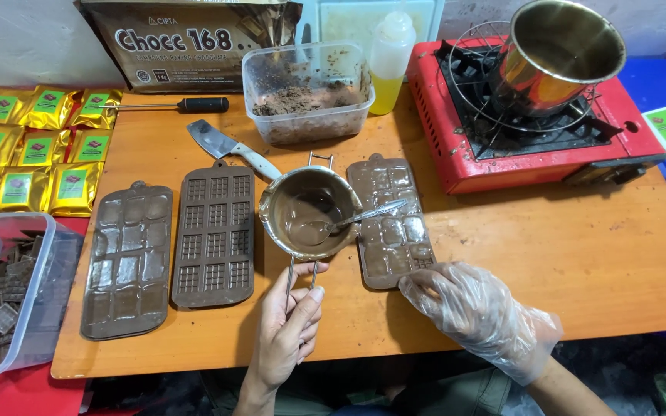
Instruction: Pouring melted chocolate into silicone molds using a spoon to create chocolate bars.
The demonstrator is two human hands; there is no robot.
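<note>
Head view looks down on a wooden tabletop (580,254). Left hand (287,327), bare, is clamped on the wire handle (302,271) of a small metal pot (310,212) of melted chocolate; a spoon (360,218) leans in it. The pot is held over the tabletop between two brown moulds, the middle mould (216,239) on one side and the right mould (391,223) on the other. Right hand (472,308), in a clear plastic glove, rests with fingers curled loosely at the near corner of the right mould, touching or just beside it; whether it grips the mould I cannot tell.

Risks, as I judge them: the thin handle gives little leverage, so a tilt could spill chocolate onto the tabletop or the middle mould. The loose spoon could slide out. A third mould (127,258) lies further left, a cleaver (229,148) behind the pot, and a red stove (529,123) carries a steel pot (556,54) that looks tilted and could tip.
</note>
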